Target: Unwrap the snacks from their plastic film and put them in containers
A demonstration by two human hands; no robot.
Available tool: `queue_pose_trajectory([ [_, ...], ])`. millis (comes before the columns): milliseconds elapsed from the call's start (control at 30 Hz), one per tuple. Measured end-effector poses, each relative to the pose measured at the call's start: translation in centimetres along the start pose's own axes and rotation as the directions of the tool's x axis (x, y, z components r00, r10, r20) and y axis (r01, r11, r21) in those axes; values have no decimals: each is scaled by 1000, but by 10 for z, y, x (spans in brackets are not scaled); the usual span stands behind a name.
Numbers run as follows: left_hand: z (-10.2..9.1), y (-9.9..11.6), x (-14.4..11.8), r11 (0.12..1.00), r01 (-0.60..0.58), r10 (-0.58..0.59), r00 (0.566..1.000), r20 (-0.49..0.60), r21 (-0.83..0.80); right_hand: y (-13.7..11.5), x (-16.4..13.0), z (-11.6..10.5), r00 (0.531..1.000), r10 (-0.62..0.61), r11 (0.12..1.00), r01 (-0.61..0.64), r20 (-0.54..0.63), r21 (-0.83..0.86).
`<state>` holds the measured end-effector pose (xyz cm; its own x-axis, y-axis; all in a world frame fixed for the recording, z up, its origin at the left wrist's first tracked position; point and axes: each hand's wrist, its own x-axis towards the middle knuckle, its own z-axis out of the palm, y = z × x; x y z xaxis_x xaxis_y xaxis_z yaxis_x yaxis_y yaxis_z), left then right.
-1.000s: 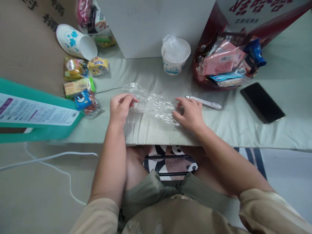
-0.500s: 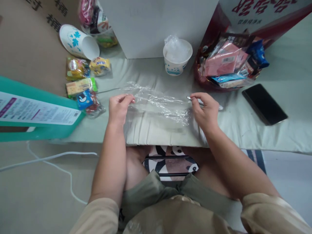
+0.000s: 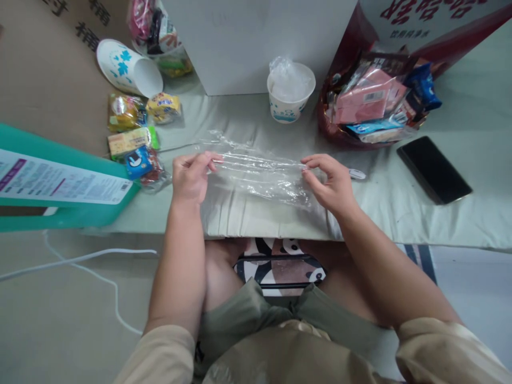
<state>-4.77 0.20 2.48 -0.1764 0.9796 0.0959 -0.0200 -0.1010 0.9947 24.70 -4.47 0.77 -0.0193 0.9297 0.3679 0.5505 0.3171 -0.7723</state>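
Observation:
A crumpled clear plastic bag (image 3: 258,173) is stretched flat between my hands over the pale green cloth (image 3: 400,208). My left hand (image 3: 191,176) pinches its left end with thumb and fingers. My right hand (image 3: 332,184) pinches its right end. A white pen-like tool (image 3: 356,174) lies just behind my right hand. A paper cup (image 3: 290,96) with clear plastic stuffed in it stands behind the bag.
Small snack packets (image 3: 136,141) lie at the left beside a tipped paper cup (image 3: 128,68). A teal box (image 3: 60,184) lies at far left. A red bag of snacks (image 3: 372,101) and a black phone (image 3: 434,169) lie at right. A white box (image 3: 256,37) stands behind.
My right hand rose from the cloth, took the bag's right end and pulled it out to the right. The bag went from crumpled to stretched. My left hand kept its hold.

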Motion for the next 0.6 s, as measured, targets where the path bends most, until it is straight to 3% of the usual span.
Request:
queue_pose_trajectory([
  [133, 1, 0, -2, 994, 87, -83, 994, 64, -71, -5, -1, -13, 996, 5, 999, -10, -86, -50],
  [233, 2, -2, -1, 997, 29, -29, 1000, -3, -71, 0, -5, -19, 993, 67, 997, -62, -101, 52],
  [333, -2, -8, 8, 999, 19, -22, 993, -113, -33, 8, -10, -19, 971, 233, 956, -238, 52, 170],
  [400, -6, -12, 15, 997, 50, -37, 976, -214, 59, 11, -12, -16, 944, 289, 943, -310, 161, 124],
  [467, -7, -11, 16, 977, 4, 77, 928, -364, 215, 10, -13, -12, 933, 297, 946, -316, 201, 67],
  [500, -5, -9, 13, 953, -53, 184, 883, -431, 299, 8, -12, -9, 937, 293, 949, -310, 193, 64],
  [567, 9, -2, 0, 892, -175, 372, 806, -459, 417, 2, -12, -5, 954, 277, 954, -287, 119, 82],
  [600, 19, 3, -9, 884, -216, 399, 809, -431, 414, -2, -12, -3, 965, 254, 962, -259, 58, 90],
])
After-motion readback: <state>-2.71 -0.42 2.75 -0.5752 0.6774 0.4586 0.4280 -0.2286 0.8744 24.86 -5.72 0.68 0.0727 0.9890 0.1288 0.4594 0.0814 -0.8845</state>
